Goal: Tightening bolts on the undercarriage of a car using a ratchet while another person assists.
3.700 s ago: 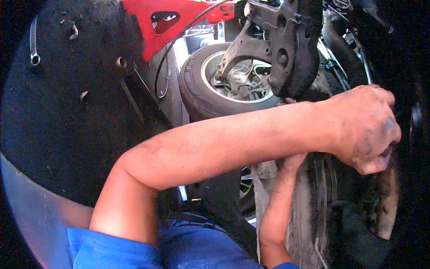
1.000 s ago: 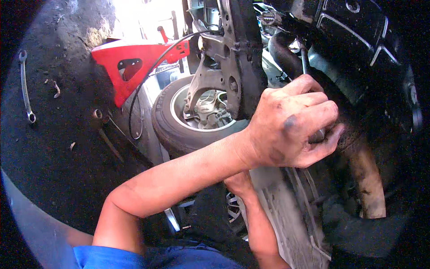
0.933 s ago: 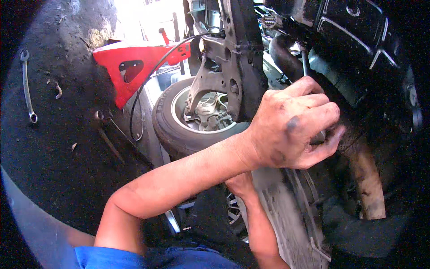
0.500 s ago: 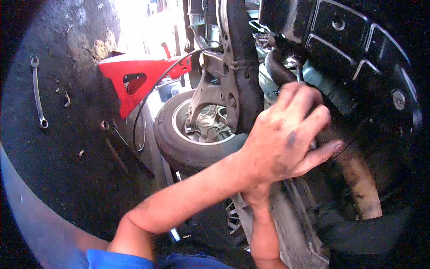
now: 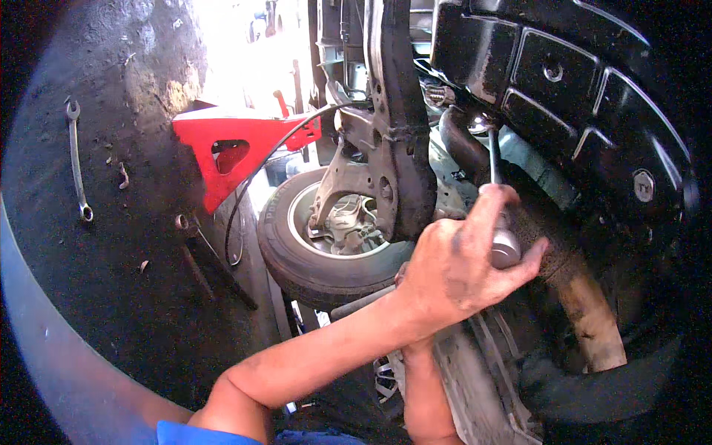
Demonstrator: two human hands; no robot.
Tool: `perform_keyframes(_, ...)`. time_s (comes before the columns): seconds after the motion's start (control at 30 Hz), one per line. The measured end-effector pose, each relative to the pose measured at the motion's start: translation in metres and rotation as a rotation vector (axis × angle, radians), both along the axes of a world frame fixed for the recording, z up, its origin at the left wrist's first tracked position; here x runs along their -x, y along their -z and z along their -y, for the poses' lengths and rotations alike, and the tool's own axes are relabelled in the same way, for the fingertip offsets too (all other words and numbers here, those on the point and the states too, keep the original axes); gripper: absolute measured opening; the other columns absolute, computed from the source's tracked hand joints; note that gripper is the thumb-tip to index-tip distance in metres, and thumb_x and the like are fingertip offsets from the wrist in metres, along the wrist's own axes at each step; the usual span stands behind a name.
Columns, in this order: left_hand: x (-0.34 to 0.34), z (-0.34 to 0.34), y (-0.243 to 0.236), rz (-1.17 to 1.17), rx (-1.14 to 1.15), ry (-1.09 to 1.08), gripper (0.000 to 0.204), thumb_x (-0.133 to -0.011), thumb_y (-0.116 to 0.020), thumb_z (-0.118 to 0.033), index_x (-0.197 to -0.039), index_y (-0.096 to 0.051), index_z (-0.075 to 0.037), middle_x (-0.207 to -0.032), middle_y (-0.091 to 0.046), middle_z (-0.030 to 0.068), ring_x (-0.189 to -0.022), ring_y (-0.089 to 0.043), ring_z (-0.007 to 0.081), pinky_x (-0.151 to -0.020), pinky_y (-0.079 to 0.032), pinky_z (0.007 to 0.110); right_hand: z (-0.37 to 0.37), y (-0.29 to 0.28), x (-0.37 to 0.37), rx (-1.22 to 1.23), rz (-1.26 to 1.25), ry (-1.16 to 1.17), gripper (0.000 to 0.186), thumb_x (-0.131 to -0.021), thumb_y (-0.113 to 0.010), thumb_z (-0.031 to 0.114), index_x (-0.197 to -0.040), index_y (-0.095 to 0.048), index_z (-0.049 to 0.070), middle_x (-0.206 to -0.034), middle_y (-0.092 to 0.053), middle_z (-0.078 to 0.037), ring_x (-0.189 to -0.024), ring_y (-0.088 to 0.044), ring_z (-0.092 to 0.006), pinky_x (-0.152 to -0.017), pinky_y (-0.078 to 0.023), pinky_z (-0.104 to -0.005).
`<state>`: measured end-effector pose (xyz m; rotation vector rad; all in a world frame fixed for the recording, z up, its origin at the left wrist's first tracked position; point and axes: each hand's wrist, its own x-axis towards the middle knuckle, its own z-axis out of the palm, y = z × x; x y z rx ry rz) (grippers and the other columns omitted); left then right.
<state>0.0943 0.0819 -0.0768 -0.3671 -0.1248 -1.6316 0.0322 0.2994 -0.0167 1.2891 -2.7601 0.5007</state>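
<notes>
My left hand [image 5: 460, 271] reaches across from the lower left, its index finger curled over a shiny ratchet [image 5: 494, 157]. The tool's slim shaft rises to a round chrome head beside a curved dark pipe [image 5: 461, 137]. A silver cylindrical end [image 5: 506, 249] shows between my thumb and index finger. Beneath the left wrist, my right hand [image 5: 420, 337] comes up from the lower edge. Its fingers are mostly hidden behind the left hand, so their hold does not show.
A tire on its rim [image 5: 326, 248] lies behind a dark suspension arm [image 5: 382, 133]. A red stand [image 5: 215, 156] is at left, crossed by a black cable. A combination wrench [image 5: 77, 163] lies on the dark surface. Black ribbed panels [image 5: 556, 81] close in on the right.
My left hand has moved down and slightly left, uncovering the ratchet's shaft and its silver end. The view has shifted a little, so the surroundings sit slightly lower.
</notes>
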Motion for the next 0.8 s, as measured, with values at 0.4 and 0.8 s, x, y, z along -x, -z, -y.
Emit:
perform_keyframes(0.4, -0.001, 0.024, -0.002, -0.276, 0.279, 0.005, 0.036, -0.083, -0.080, -0.032, -0.091, -0.061, -0.003, -0.078, -0.067, 0.0131, -0.076, -0.072, 0.0287, -0.068, -0.057, 0.039, 0.014, 0.071, 0.083, 0.136, 0.305, -0.140, 0.010, -0.095, -0.061, 0.003, -0.091, -0.052, 0.007, -0.088, -0.059, -0.005, -0.078, -0.057, -0.0143, -0.074, -0.048, -0.0281)
perform_keyframes(0.8, -0.008, 0.030, 0.001, -0.310, 0.373, 0.167, 0.025, -0.077, -0.073, -0.018, -0.089, -0.059, -0.001, -0.079, -0.067, 0.0187, -0.077, -0.071, 0.0356, -0.068, -0.055, 0.043, 0.042, 0.071, 0.051, 0.183, 0.215, 0.306, 0.028, -0.093, -0.059, -0.001, -0.070, -0.046, 0.010, -0.069, -0.048, 0.002, -0.065, -0.045, -0.0098, -0.059, -0.038, -0.0277)
